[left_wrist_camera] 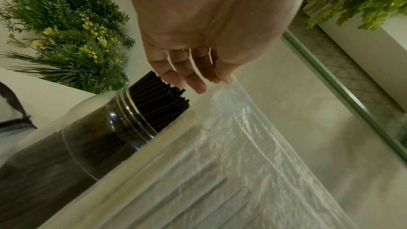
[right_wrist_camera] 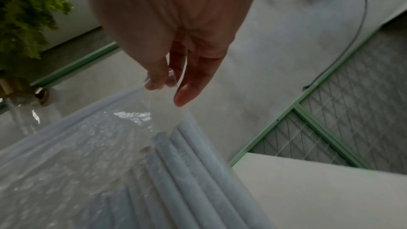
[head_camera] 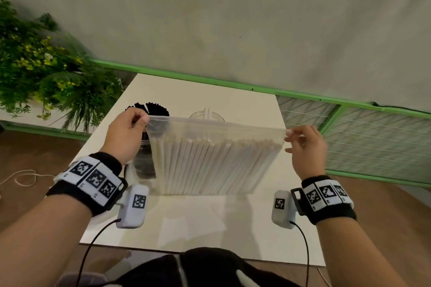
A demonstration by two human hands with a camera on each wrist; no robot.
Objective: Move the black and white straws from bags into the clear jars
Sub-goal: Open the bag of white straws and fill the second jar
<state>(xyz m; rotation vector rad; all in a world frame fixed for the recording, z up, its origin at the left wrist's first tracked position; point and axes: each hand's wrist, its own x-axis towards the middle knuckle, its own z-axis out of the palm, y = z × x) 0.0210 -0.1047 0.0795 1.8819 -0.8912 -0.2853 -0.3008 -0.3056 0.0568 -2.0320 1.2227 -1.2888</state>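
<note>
My left hand has its thumb and forefinger closed in a pinch on the top left corner of the clear, crinkly plastic zip bag, the other fingers hanging loose beside it. My right hand pinches the opposite top corner the same way, its remaining fingers relaxed and spread. Between the two pinches the bag hangs upright and taut, its lower edge on or just above the white counter; I cannot tell which.

Inside the bag the long white paper straws stand side by side, their tops below the seal strip. Just behind the bag's left end stands the clear plastic jar packed with black straws. Behind the bag's middle is the second clear jar, with only a couple of white straws in it.

The step, as I judge it, is opening the seal. I would work the two lips apart at one corner, keep the bag vertical so the straws stay bundled, and avoid swinging it into either jar. The film looks thin, so pull gently.
</note>
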